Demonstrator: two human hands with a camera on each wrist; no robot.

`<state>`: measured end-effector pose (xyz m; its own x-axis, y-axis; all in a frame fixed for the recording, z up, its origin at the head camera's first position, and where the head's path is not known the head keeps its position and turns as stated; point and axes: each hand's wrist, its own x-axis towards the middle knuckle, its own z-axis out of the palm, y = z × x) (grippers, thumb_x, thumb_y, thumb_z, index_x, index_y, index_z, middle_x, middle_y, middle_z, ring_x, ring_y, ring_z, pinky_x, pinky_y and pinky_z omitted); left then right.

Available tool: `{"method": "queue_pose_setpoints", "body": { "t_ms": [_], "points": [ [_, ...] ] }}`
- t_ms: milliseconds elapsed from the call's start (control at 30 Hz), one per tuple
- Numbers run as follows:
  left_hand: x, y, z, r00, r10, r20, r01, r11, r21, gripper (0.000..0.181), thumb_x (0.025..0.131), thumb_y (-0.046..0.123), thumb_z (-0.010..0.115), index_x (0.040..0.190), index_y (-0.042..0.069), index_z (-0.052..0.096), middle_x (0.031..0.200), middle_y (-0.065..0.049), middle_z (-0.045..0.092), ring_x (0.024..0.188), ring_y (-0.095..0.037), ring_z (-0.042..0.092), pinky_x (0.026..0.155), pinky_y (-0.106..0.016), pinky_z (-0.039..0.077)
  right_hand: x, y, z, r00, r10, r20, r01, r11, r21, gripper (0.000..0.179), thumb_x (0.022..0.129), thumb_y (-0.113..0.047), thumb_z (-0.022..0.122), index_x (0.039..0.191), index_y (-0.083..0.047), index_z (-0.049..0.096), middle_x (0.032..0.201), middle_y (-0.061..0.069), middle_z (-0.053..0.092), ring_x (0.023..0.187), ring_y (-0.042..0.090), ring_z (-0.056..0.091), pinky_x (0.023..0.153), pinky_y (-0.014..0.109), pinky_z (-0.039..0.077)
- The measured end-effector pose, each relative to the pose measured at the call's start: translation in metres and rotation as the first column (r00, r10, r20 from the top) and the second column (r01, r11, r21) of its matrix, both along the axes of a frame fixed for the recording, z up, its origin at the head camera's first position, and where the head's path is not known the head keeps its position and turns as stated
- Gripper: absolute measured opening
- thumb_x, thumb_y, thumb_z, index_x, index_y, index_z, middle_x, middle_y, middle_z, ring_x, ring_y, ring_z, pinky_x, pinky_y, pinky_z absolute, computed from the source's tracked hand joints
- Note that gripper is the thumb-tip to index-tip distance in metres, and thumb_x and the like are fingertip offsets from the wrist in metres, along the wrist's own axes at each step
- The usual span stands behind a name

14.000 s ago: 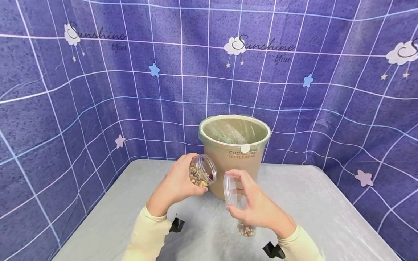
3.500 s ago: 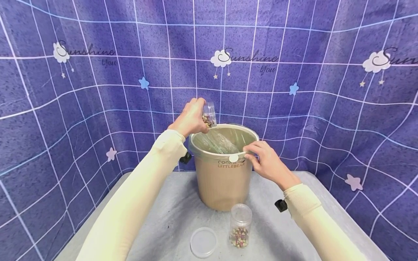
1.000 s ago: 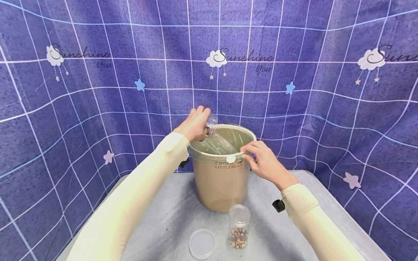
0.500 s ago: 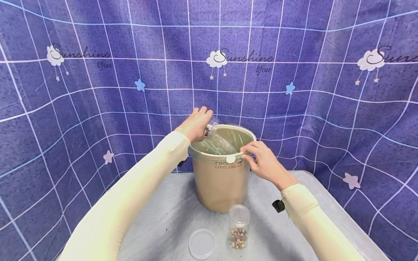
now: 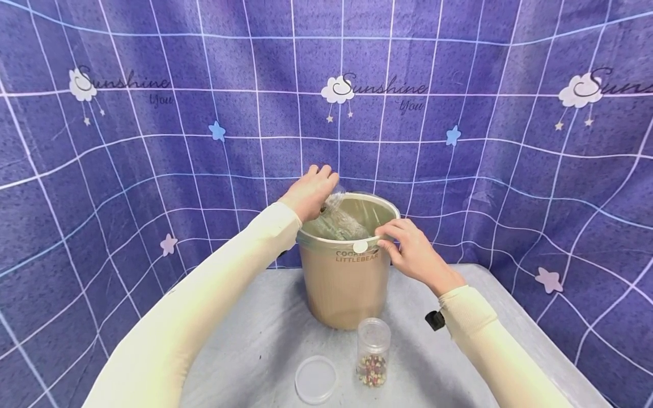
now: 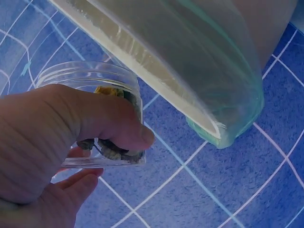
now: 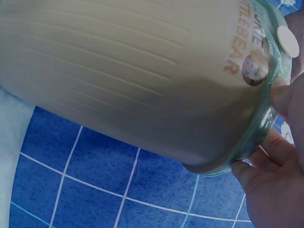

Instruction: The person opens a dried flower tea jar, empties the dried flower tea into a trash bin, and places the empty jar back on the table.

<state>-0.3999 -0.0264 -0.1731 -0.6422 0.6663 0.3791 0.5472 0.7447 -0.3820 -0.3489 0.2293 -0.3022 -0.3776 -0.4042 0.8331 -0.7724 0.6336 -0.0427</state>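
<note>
- Left hand (image 5: 312,195): curled round a clear jar (image 6: 88,73), thumb across its side and fingers behind; held above the bin's left rear edge, jar tipped toward the mouth.
- Jar contents: dried pieces (image 6: 115,152), dark and yellow, lodged inside by the thumb.
- Right hand (image 5: 408,249): closed in a pinch on the bin's front right rim, thumb outside over the liner.
- Bin (image 5: 347,289): beige, upright on the grey table (image 5: 245,340), lettered "LITTLEBEAR" in front; pale rim, round white tab (image 5: 360,246).
- Liner (image 5: 342,224): translucent greenish film, folded over the rim, crumpled within.
- Room at the rim: a wide span of mouth lay between the two hands; the patterned backdrop (image 5: 265,113) hung behind the bin.
- Lid (image 5: 316,380): clear, round, flat on the table near its front, apart from the bin.
- Second jar (image 5: 374,354): upright, just beside the lid on its right, near the bin's foot; dried buds (image 5: 372,371) in the lower part.
- Hidden: most of the first jar in the head view, behind the left hand; the bin's floor. Whether jar and rim touched could not be told.
- Cut off: both cream sleeves (image 5: 219,294) at the lower frame edge.
- Hard to make out: smaller print above "LITTLEBEAR"; whether the second jar's top bore a cap.
</note>
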Motion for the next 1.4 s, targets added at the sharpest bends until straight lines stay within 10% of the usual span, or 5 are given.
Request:
{"method": "queue_pose_setpoints", "body": {
  "t_ms": [300,700,1400],
  "points": [
    [0.000,0.005,-0.005,0.980,-0.039,-0.194,0.012,0.990,-0.138,0.046,0.081,-0.007,0.073,0.125,0.002,0.061,0.120,-0.017,0.061,0.107,-0.036,0.060,0.097,-0.042,0.051,0.001,-0.001,0.000,1.000,0.008,0.001,-0.008,1.000,-0.005,0.011,0.088,-0.004,0.077,0.098,-0.007,0.073,0.100,0.008,0.070,0.096,0.033,0.062,0.087,0.049,0.049],
    [0.000,0.010,-0.007,0.954,-0.094,-0.285,0.025,0.971,-0.238,0.041,0.082,-0.004,0.074,0.120,0.007,0.064,0.118,-0.012,0.063,0.107,-0.033,0.062,0.098,-0.037,0.052,0.002,0.000,0.000,1.000,0.000,0.003,0.000,1.000,-0.003,0.011,0.088,-0.004,0.077,0.099,-0.007,0.073,0.100,0.008,0.071,0.097,0.033,0.063,0.088,0.050,0.050],
    [0.014,0.018,0.000,0.966,-0.057,-0.254,-0.050,0.916,-0.397,0.033,0.093,0.004,0.068,0.122,0.018,0.071,0.124,-0.005,0.064,0.115,-0.027,0.061,0.103,-0.035,0.051,0.001,-0.001,0.000,1.000,0.001,0.009,-0.001,1.000,-0.008,0.012,0.089,-0.003,0.077,0.099,-0.007,0.073,0.101,0.009,0.070,0.098,0.033,0.062,0.088,0.050,0.049]
  ]
}}
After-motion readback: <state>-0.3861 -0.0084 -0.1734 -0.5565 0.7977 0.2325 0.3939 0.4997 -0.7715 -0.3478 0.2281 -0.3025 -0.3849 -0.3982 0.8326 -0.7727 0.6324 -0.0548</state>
